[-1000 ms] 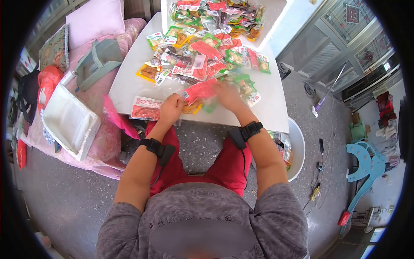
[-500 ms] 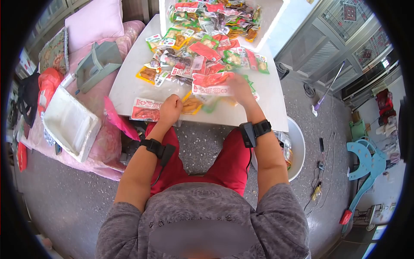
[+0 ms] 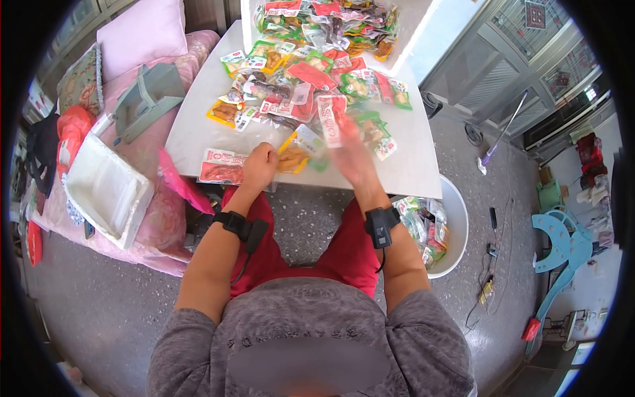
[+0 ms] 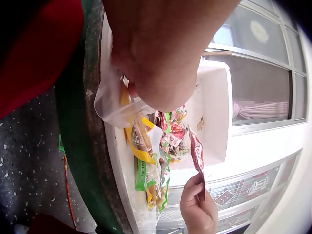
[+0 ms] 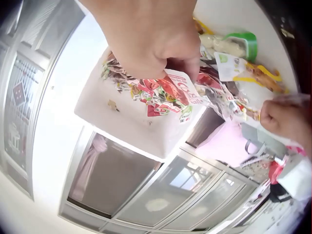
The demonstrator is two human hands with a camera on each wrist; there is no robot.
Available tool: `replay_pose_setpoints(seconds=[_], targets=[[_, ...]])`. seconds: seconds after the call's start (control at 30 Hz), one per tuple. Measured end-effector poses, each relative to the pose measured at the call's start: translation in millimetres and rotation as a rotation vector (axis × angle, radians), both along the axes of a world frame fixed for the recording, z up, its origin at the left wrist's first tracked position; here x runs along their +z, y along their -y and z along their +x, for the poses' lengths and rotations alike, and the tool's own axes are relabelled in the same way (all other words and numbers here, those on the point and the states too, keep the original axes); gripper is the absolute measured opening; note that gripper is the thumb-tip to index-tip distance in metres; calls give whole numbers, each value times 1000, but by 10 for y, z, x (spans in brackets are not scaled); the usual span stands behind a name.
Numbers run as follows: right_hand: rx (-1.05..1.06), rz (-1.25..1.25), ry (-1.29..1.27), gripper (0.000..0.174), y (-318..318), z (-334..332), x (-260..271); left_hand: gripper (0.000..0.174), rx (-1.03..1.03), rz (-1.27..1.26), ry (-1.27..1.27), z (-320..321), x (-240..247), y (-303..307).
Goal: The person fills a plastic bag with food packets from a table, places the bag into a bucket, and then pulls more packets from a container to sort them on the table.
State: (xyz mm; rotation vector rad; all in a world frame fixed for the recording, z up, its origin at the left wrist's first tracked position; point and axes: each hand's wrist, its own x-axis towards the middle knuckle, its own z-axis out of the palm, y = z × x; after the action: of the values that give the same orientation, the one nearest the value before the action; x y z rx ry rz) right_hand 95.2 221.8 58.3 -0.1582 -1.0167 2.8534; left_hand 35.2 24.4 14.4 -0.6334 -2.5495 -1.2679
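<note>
Packets of sealed food lie heaped across the pale worktop (image 3: 403, 169), running back to a white foam box (image 3: 415, 43) at the far side, which holds many more. Over the near side of that heap, the right hand (image 3: 355, 161) is closed on a red-and-white packet (image 3: 331, 120), pinching it near its lower end so that it stands up clear of the worktop; the head view blurs the fingers, but the left wrist view shows the pinch. The left hand (image 3: 260, 167) is curled at the near edge, with clear plastic film (image 4: 113, 102) caught in its fingers. Just beside it on the left lies a flat red packet (image 3: 223, 167); on its right is a yellow-edged packet (image 3: 292, 156). Down to the right, a white tub (image 3: 462, 245) on the floor holds further packets (image 3: 430, 231). I would judge this to be the handling of one lifted packet, neither down nor let go. Any move from here calls for a firm pinch on that slippery wrapper, enough height to clear the loose packets, and a steady left hand, so the film does not drag its neighbours.
</note>
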Motion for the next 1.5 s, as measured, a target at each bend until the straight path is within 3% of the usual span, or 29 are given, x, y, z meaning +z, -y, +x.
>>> replay_pose_setpoints(seconds=[0.03,0.1,0.2,0.3,0.37,0.67,0.77,0.87,0.97,1.03,1.1,1.17,1.3,1.5], targets=[[67,4,-9,21,96,57,-88,10,-5,2,14,-8,-5,-8],[344,94,338,21,259,146,-156,10,-7,3,43,-23,-21,6],[578,480,400,23,298,186,-32,11,-19,-30,45,-21,-11,22],[283,964,165,31,44,-12,12,12,-23,-21,5,-26,-43,26],[-86,1534,112,39,-136,-222,89,12,-9,-16,-18,-4,-37,9],[-61,1946,191,42,-2,-815,-185,13,-23,-69,-38,-37,-75,8],[-50,1677,182,35,81,-770,-27,12,-10,-63,-40,-41,-81,17],[-60,1377,120,26,-11,-828,-264,12,-11,-43,-40,-47,-86,13],[-85,1068,246,20,-23,-724,-221,12,-28,5,-1,-57,-62,19],[-355,1139,20,16,-31,-563,-192,12,-39,34,32,-49,-37,43],[-437,989,11,12,-81,-381,-90,12,-43,57,58,-47,2,61],[-321,629,218,9,-101,-162,104,12,-9,6,67,-32,116,80],[-258,492,167,6,-11,113,97,12,36,-81,84,-29,242,99],[-320,530,223,4,258,155,97,13,100,-385,13,69,428,88]])
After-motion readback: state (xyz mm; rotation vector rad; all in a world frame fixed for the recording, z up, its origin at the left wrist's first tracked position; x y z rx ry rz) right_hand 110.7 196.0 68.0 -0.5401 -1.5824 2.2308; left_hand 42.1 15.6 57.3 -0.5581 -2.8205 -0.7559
